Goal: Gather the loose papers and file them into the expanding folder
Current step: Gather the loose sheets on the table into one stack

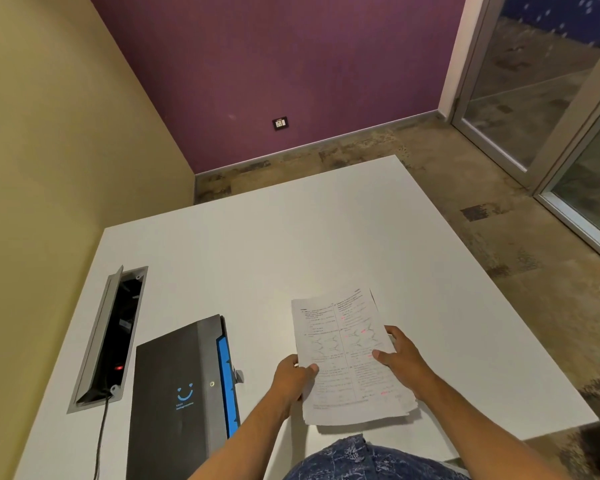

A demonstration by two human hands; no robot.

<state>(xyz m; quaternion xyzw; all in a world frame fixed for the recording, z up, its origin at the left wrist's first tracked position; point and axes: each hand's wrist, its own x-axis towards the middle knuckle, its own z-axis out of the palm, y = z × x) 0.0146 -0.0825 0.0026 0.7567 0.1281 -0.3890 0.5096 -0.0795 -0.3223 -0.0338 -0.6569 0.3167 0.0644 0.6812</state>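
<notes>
A: Where are the papers?

B: A stack of printed papers point(349, 355) is held in both hands over the near part of the white table point(257, 244), a little right of its middle. The sheets are fanned slightly at the bottom edge, and the top page shows two columns of text with small red marks.

A: How do the hands hold it?

B: The left hand point(291, 375) pinches the stack's left edge, thumb on top of the page and the other fingers curled under it. The right hand point(402, 358) grips the right edge, thumb lying across the page and fingers closed behind the sheets.

A: Is the stack resting on the table?

B: That cannot be told for certain; its lower edge casts a shadow on the surface, so it seems raised or tilted.

A: And the folder?

B: The expanding folder point(177, 393) lies flat near the table's near-left corner, well apart from the papers. It is black with a blue smile printed on the cover, and a blue band runs along its right side.

A: Anything else on the table?

B: A cable hatch point(108, 337) is set into the surface along the left edge, lid propped up, with a black cord point(101, 438) trailing from it toward the near edge.
</notes>
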